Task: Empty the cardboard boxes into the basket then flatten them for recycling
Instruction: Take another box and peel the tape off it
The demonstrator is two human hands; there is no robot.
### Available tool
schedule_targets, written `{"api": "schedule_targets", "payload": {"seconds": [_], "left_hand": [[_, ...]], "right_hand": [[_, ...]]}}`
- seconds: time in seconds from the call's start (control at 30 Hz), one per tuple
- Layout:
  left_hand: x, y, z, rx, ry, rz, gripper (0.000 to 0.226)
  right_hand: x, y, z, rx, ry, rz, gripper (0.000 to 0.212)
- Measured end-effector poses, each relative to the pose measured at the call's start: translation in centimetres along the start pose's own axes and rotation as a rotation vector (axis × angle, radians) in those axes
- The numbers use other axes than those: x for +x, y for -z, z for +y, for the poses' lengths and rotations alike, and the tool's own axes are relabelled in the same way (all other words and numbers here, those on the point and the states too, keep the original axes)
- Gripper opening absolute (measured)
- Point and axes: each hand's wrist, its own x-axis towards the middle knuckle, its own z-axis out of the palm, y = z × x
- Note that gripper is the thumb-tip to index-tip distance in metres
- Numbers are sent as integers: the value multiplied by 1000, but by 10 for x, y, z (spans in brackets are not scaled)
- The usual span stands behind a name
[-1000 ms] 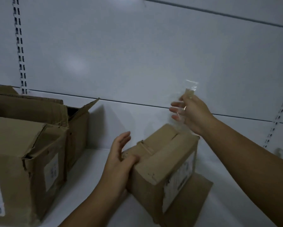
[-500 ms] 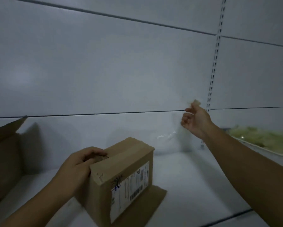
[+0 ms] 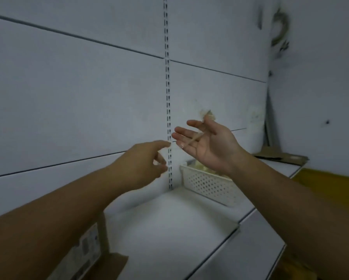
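Note:
My right hand is raised palm up in front of the white wall, fingers spread. Its thumb pins a thin strip of clear-brown tape that lies across the fingers. My left hand is lifted beside it, fingers apart and empty, its fingertips a short way from the right hand's fingertips. The small cardboard box with a white label stands at the bottom left, mostly hidden under my left forearm. A white perforated basket with pale contents sits on the shelf behind my right wrist.
The white shelf runs from the box to the basket, with its front edge at lower right. A flat cardboard piece lies under the box. More flat cardboard lies at the far right. A slotted rail runs up the wall.
My view has swung right, so the basket is in sight and the box has slid to the bottom left. My left hand has left the box and risen toward my right hand, which has turned palm up.

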Motion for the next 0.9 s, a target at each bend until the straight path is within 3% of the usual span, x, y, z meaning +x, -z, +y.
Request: {"api": "schedule_targets", "payload": {"seconds": [0.07, 0.13, 0.17, 0.3, 0.4, 0.47, 0.53, 0.6, 0.67, 0.77, 0.9], "left_hand": [[22, -12, 14, -220, -56, 116, 32], [40, -20, 27, -337, -129, 173, 27], [50, -24, 33, -333, -170, 187, 28], [98, -52, 41, -119, -260, 120, 28], [136, -77, 39, -66, -244, 146, 30], [162, -96, 34, -70, -203, 228, 30], [189, -116, 23, -14, -129, 311, 30], [215, -135, 8, 171, -46, 328, 31], [237, -155, -7, 415, -4, 246, 36], [260, -180, -29, 455, 53, 104, 33], [269, -201, -52, 345, 106, -138, 21]], "right_hand": [[-4, 21, -24, -113, 29, 26, 36], [-6, 47, -47, -313, 104, 113, 22], [-5, 62, -58, -434, 153, 177, 15], [2, 119, -82, -946, 427, 442, 36], [17, 151, -88, -1288, 688, 422, 30], [34, 168, -85, -1552, 902, 328, 17], [58, 184, -79, -1783, 993, 207, 8], [86, 200, -68, -2054, 827, 101, 12], [109, 213, -54, -2246, 491, -66, 16], [126, 234, -43, -2184, 60, -248, 20], [124, 253, -43, -1932, -190, -315, 27]]}}
